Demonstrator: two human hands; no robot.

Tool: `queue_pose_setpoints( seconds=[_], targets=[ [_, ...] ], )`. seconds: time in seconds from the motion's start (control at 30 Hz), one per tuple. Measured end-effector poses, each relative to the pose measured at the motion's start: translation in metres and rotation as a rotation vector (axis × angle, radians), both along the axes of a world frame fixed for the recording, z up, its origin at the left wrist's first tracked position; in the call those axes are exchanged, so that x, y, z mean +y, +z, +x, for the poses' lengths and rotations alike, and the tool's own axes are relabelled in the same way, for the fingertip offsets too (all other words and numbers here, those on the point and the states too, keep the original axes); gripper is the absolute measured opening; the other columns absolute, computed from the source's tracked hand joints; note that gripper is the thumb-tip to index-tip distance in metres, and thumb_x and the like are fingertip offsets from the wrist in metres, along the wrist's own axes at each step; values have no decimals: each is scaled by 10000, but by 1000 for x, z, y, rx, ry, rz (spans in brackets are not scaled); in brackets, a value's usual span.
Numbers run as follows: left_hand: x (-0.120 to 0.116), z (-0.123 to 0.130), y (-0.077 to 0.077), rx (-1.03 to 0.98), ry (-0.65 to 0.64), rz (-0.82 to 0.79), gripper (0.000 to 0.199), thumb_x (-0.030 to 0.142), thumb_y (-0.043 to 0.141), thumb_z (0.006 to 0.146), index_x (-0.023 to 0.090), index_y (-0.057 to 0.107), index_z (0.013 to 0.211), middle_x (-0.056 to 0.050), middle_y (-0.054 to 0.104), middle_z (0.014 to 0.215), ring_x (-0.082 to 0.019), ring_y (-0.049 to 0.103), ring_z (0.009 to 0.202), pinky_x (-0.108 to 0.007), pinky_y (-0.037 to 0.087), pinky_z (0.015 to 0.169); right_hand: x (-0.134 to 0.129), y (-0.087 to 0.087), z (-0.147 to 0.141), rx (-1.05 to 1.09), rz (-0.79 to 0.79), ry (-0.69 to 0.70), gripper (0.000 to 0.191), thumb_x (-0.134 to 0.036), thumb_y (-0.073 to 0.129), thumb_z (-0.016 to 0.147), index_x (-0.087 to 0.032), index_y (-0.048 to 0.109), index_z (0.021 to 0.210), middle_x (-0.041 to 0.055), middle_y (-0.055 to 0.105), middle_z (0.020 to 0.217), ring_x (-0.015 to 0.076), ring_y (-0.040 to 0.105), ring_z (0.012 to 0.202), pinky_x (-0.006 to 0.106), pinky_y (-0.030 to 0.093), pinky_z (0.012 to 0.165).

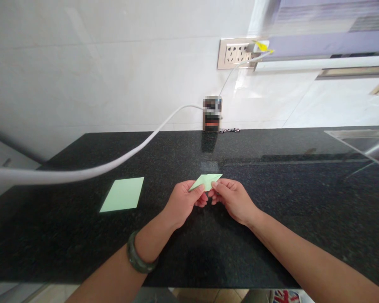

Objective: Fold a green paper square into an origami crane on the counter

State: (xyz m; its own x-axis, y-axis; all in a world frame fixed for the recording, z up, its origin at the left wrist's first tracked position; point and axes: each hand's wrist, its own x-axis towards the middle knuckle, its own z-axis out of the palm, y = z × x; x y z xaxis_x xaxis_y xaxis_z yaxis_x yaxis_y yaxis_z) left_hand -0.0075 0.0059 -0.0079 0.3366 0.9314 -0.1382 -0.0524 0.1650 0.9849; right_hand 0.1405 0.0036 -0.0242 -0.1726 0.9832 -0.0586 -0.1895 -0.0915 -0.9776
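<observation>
While the left hand (183, 203) and right hand (233, 200) each pinch one side of the folded pale-green paper (207, 180), thumbs on its near face and fingers curled behind, the piece sits over the middle of the black speckled worktop (208, 252), between its front and back edges. A flat pale-green sheet (123, 194) lies to the left of the hands, towards the worktop's left edge and apart from them. At the back edge, a small upright device (212, 115), its face pixelated, stands by the wall, a bead string (230, 130) just beside its base.
</observation>
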Motion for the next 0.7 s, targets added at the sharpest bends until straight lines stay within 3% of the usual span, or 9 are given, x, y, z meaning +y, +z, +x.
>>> queue_pose_setpoints(
  seconds=[0.13,0.23,0.27,0.33,0.4,0.47,0.53,0.63,0.7],
  targets=[
    [0,0,-2,27,-9,61,337,359,549,751,120,520,988,-67,588,823,-134,569,688,-289,476,636,3,1,3,55,-50,-81,225,-329,592,725,-140,568,604,-3,571,575,70,472,466,215,390,475],
    [-1,0,-5,237,116,447,664,279,682,636,212,385,1226,-101,514,1111,-205,524,969,-364,458,792,4,2,5,62,-101,-116,234,-321,600,712,-136,559,575,-7,554,547,63,445,447,201,363,438],
    [-1,-1,-6,330,149,601,644,250,691,625,228,423,1210,-100,488,1160,-220,485,1037,-385,430,846,3,3,5,64,-118,-107,233,-319,601,709,-135,558,572,-7,550,543,62,439,444,198,356,429],
    [-1,-2,-7,479,173,844,389,213,643,677,223,569,1059,-87,511,1144,-220,463,1068,-396,391,899,2,3,5,64,-136,-73,227,-321,604,705,-136,558,581,-8,547,546,62,431,443,196,349,421],
    [-1,-3,-8,535,166,946,170,192,563,749,201,641,900,-72,594,1005,-187,524,970,-360,412,868,1,3,5,29,-133,-36,233,-344,600,707,-138,564,606,-4,545,559,66,434,452,198,351,424],
    [0,-4,-6,529,175,925,147,191,520,783,183,651,849,-56,636,867,-153,566,837,-308,447,790,0,3,5,-63,-95,-55,270,-395,573,725,-142,564,633,-2,533,569,76,437,464,206,356,427],
    [0,-5,-5,517,201,825,157,216,511,792,170,653,839,-50,646,818,-141,575,774,-278,457,734,0,3,7,-213,29,-174,290,-434,543,742,-153,554,670,-3,515,590,91,447,495,222,375,450],
    [2,-5,-4,463,195,593,189,285,516,786,159,651,825,-50,648,802,-144,581,732,-268,462,682,0,8,12,-465,355,-367,267,-398,607,701,-177,551,839,32,550,781,146,517,694,267,434,586],
    [2,-4,-3,369,145,417,222,330,527,771,148,642,824,-46,644,762,-141,578,675,-262,467,628,-1,12,16,-583,558,-309,346,-344,662,654,-191,557,946,65,554,949,193,519,876,305,440,706]
  ],
)
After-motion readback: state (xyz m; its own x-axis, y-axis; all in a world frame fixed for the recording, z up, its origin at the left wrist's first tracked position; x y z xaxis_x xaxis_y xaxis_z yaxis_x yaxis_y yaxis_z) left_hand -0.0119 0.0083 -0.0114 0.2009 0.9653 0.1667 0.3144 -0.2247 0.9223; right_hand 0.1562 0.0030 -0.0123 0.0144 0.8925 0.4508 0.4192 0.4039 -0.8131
